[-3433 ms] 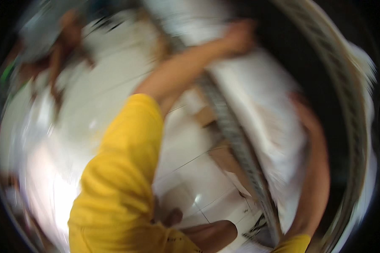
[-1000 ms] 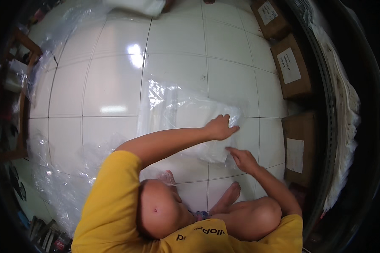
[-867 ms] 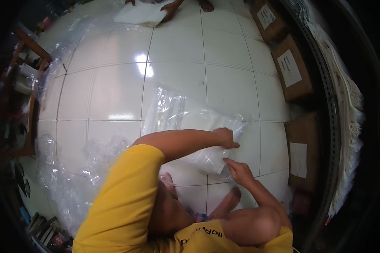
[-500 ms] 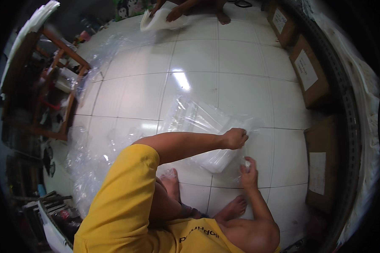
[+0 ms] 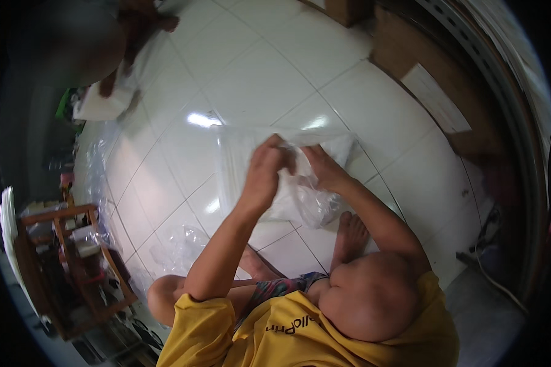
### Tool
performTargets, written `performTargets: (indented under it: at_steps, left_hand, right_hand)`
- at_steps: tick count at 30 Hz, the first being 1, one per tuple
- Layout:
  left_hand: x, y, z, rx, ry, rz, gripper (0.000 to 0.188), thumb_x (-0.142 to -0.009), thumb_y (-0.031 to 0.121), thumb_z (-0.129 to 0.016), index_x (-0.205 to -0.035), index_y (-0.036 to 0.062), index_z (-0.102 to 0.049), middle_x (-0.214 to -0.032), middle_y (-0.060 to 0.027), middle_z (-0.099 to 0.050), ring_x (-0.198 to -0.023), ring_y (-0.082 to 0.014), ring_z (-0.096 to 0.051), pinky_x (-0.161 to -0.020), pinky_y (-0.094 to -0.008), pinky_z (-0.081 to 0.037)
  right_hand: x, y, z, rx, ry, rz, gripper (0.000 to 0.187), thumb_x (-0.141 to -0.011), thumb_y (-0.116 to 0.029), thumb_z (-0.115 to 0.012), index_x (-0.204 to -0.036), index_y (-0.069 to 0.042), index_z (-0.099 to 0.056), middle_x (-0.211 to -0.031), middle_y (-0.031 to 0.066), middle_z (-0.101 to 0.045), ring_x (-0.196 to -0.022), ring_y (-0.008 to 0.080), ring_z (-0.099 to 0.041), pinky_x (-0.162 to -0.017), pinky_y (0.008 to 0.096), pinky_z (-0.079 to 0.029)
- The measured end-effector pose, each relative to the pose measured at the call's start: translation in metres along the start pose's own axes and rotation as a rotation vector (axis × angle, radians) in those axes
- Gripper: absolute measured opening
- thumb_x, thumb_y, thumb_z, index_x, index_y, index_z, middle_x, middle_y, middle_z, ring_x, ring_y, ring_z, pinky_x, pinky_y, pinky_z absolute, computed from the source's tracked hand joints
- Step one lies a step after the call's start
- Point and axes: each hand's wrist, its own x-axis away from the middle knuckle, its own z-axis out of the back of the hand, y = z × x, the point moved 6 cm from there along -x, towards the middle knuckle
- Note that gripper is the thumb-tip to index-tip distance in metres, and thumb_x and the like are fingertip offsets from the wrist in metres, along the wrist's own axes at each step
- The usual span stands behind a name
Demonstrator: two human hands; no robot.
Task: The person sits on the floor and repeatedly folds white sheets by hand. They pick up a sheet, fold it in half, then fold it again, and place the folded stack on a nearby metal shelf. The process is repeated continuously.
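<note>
The thin clear plastic bag with something white inside (image 5: 269, 177) lies on the white tiled floor (image 5: 263, 85). It could rip or slip if pulled too hard. The left hand (image 5: 264, 171) and right hand (image 5: 319, 168) meet at its near end, arms stretched forward, fingers closed, pinching the plastic.
</note>
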Motion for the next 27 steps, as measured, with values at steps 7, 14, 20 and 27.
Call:
performTargets:
  at_steps: [7, 14, 20, 27]
  left_hand:
    - [-0.009, -0.016, 0.012, -0.059, -0.093, 0.162, 0.019, -0.093, 0.018, -0.046, -0.091, 0.0007, -0.055, -0.086, -0.0082, -0.059, -0.078, -0.0158, -0.055, -0.078, -0.0298, -0.045]
    - [-0.016, -0.102, 0.152, -0.550, 0.507, 0.108, 0.054, -0.095, 0.037, -0.057, -0.127, -0.0062, -0.052, -0.118, -0.0209, -0.059, -0.115, -0.0318, -0.055, -0.098, -0.0404, -0.043]
    - [0.045, -0.270, 0.219, -0.506, 0.522, 0.411, 0.067, -0.098, 0.053, -0.045, -0.120, -0.0097, -0.056, -0.115, -0.0294, -0.059, -0.108, -0.0373, -0.057, -0.095, -0.0437, -0.043]
    - [0.050, -0.269, 0.194, -0.312, 0.859, 0.110, 0.050, -0.105, 0.040, -0.037, -0.100, -0.0049, -0.059, -0.089, -0.0140, -0.061, -0.080, -0.0227, -0.052, -0.080, -0.0361, -0.043]
  right_hand:
    - [0.035, 0.029, 0.070, 0.392, 0.230, 0.144, 0.048, -0.080, -0.033, -0.076, -0.113, -0.002, -0.062, -0.117, 0.0140, -0.057, -0.114, 0.0333, -0.053, -0.099, 0.0413, -0.043]
    - [0.080, 0.048, 0.074, 0.171, 0.286, -0.720, 0.076, -0.079, -0.041, -0.076, -0.130, 0.005, -0.044, -0.121, 0.0251, -0.055, -0.113, 0.0388, -0.057, -0.093, 0.0443, -0.049]
    - [0.074, 0.063, 0.044, -0.063, 0.074, -0.872, 0.094, -0.075, -0.046, -0.077, -0.136, 0.009, -0.032, -0.126, 0.0326, -0.052, -0.113, 0.0435, -0.057, -0.095, 0.0458, -0.048]
    - [0.052, 0.073, 0.026, -0.038, 0.291, -0.671, 0.090, -0.071, -0.033, -0.081, -0.139, 0.000, -0.032, -0.124, 0.0275, -0.057, -0.113, 0.0374, -0.060, -0.096, 0.0436, -0.048]
